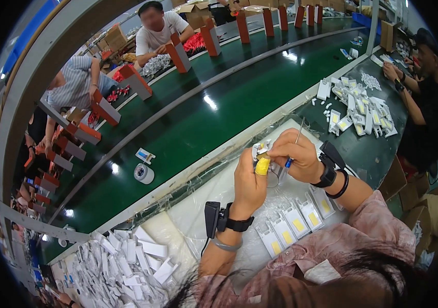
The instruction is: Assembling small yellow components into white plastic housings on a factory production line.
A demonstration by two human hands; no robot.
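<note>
On the near side of the green conveyor belt, the left hand is gripping a small white part, holding it up near the belt's edge. The right hand is clasping a slim tool and reaching its fingertips to that part; I can't tell how firmly they're pinching it. Farther back from the belt, yellow-panelled white pieces are lying in a row. White casings are sitting heaped by the belt's near left stretch.

The person wore a mottled pink top, black wrist straps with black boxes, a dark cable on the left, a grey left bangle, black right band and yellow finger wrap.
</note>
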